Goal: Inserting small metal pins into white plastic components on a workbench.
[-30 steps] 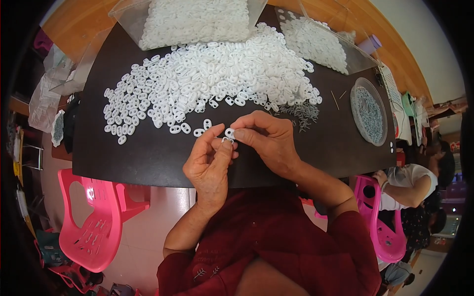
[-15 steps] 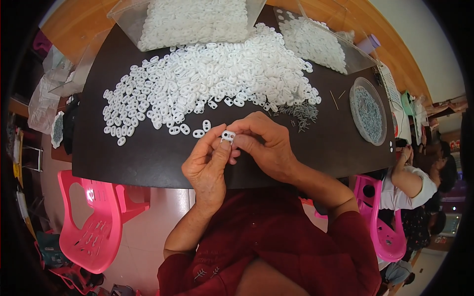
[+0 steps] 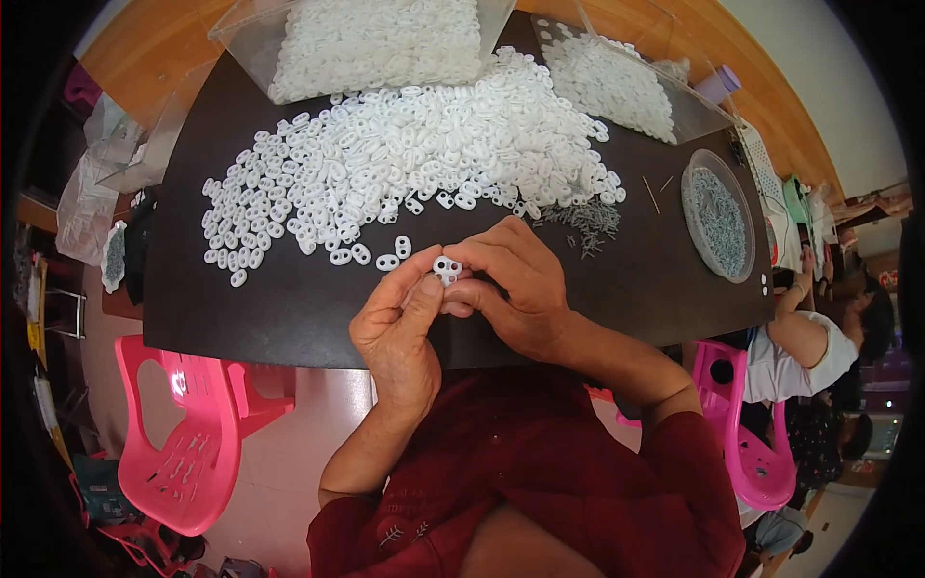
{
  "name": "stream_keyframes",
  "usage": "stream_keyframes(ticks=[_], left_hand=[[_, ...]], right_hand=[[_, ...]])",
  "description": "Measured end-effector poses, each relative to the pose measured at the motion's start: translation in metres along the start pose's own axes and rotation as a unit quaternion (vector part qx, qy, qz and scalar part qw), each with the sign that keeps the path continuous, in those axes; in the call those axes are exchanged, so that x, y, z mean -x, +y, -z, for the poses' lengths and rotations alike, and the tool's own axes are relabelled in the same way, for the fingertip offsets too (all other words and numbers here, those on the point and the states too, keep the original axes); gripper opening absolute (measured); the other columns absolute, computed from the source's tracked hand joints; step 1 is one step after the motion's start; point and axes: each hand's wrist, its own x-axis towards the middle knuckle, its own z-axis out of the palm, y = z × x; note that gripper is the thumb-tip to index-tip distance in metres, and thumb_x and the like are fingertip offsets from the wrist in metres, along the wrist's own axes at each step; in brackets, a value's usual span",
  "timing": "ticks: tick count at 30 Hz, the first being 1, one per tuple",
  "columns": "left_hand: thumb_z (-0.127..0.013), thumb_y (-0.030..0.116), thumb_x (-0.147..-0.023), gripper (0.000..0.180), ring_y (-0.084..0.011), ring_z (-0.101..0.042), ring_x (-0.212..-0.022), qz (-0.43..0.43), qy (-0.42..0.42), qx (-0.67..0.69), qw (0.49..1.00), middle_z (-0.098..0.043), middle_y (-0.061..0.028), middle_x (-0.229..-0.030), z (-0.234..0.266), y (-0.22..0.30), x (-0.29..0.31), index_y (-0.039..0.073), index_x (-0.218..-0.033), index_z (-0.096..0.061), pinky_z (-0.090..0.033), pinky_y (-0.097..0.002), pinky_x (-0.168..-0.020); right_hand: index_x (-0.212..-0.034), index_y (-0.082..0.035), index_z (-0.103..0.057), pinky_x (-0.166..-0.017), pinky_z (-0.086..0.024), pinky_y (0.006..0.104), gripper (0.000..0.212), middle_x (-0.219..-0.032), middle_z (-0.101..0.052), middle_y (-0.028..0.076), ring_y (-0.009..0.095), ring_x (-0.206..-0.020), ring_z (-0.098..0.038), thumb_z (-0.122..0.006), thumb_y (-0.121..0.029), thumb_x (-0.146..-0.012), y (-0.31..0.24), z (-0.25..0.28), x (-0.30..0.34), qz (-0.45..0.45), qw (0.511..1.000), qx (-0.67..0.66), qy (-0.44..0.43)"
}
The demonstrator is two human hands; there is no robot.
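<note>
Just above the table's near edge, my left hand (image 3: pixel 400 313) and my right hand (image 3: pixel 515 289) meet at the fingertips. Pinched between them is a small white plastic piece with two dark holes (image 3: pixel 447 267); whether it is one part or two put together I cannot tell. Both thumbs press on it from the near side. Beyond my hands spreads a big heap of white oval two-holed plastic pieces (image 3: pixel 376 164), a few lying loose close to my left fingers. A small pile of grey pins (image 3: pixel 590 223) lies past my right hand.
Two clear bins, one behind the heap (image 3: pixel 252 58) and one at the far right (image 3: pixel 708 123), hold white pieces. A round clear tub (image 3: pixel 690 220) of grey pins stands on the right. Pink chairs (image 3: pixel 207 453) flank me; another person (image 3: pixel 800 356) sits at right.
The white piece has turned between my fingers, so its holed face shows more fully. My right thumb and fingers have shifted slightly around it.
</note>
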Motion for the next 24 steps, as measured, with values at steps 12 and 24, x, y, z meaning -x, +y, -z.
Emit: stream_keyframes(ticks=[12,24], left_hand=[[-0.060,0.005,-0.088,0.023,-0.0100,-0.050,-0.068,-0.095,-0.003,-0.091,0.991,-0.058,-0.0052,-0.083,0.004,-0.010,-0.003,-0.006,-0.108,-0.061,-0.043,-0.0216,-0.061],[-0.059,0.009,-0.090,0.021,-0.0089,-0.048,-0.068,-0.160,0.006,-0.109,0.981,-0.057,-0.0039,-0.083,0.004,-0.016,0.000,-0.005,-0.105,-0.061,-0.041,-0.0212,-0.061]], right_hand=[[-0.097,0.000,-0.064,-0.060,-0.044,0.0286,0.029,-0.083,-0.063,0.007,0.019,-0.069,-0.054,-0.072,-0.002,-0.069,-0.001,0.000,0.001,0.011,1.000,-0.014,0.005],[-0.098,0.002,-0.063,-0.059,-0.043,0.0282,0.028,-0.082,-0.062,0.008,0.019,-0.068,-0.053,-0.071,-0.001,-0.071,-0.006,-0.005,0.005,0.008,0.999,-0.043,0.029]])
